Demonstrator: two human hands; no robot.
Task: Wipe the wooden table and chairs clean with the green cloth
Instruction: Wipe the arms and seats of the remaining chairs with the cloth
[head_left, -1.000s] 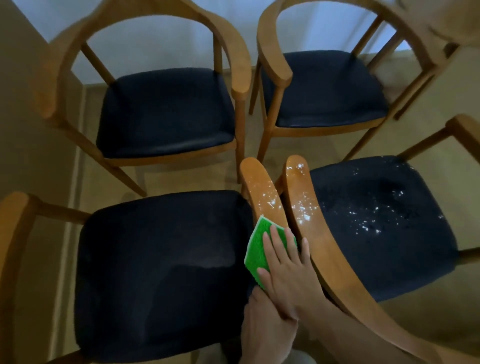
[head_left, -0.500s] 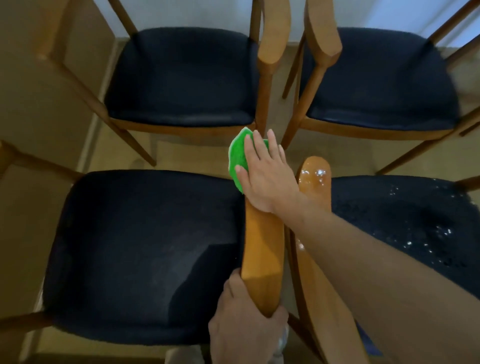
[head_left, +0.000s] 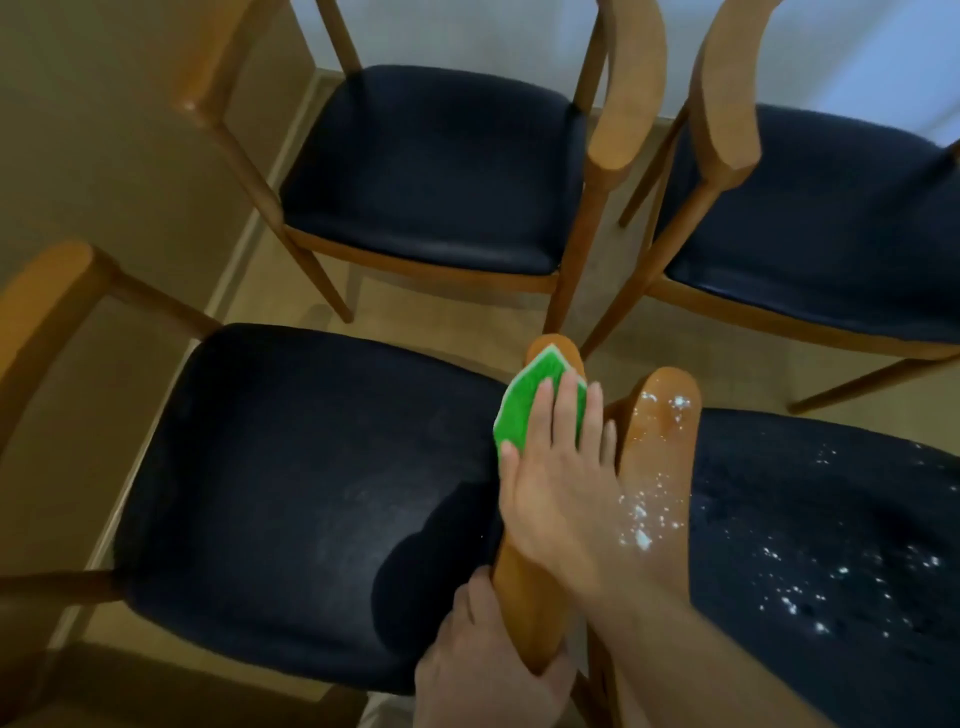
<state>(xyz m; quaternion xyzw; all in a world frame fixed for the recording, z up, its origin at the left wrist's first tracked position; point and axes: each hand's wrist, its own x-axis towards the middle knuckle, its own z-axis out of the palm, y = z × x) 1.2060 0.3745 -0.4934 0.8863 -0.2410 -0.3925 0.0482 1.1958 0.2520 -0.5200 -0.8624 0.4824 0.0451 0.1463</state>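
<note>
My right hand (head_left: 558, 478) lies flat on the green cloth (head_left: 522, 402), pressing it onto the wooden armrest (head_left: 524, 608) of the near left chair, close to the armrest's far tip. My left hand (head_left: 483, 670) grips the same armrest at its near end. The neighbouring armrest (head_left: 657, 467) of the near right chair carries white specks. That chair's dark seat (head_left: 831, 545) is also speckled with white crumbs. The near left chair's dark seat (head_left: 291, 493) looks free of specks.
Two more wooden chairs with dark seats (head_left: 431, 161) (head_left: 821, 218) stand facing me at the back. Their armrest ends (head_left: 623, 130) (head_left: 727, 130) hang above the gap between the chairs. Beige floor (head_left: 447, 317) shows between the chairs, and a beige wall (head_left: 104, 130) is on the left.
My right hand slid the cloth forward to the armrest's far tip, then drew it back a little. My left hand kept its grip on the near end. The view shifted.
</note>
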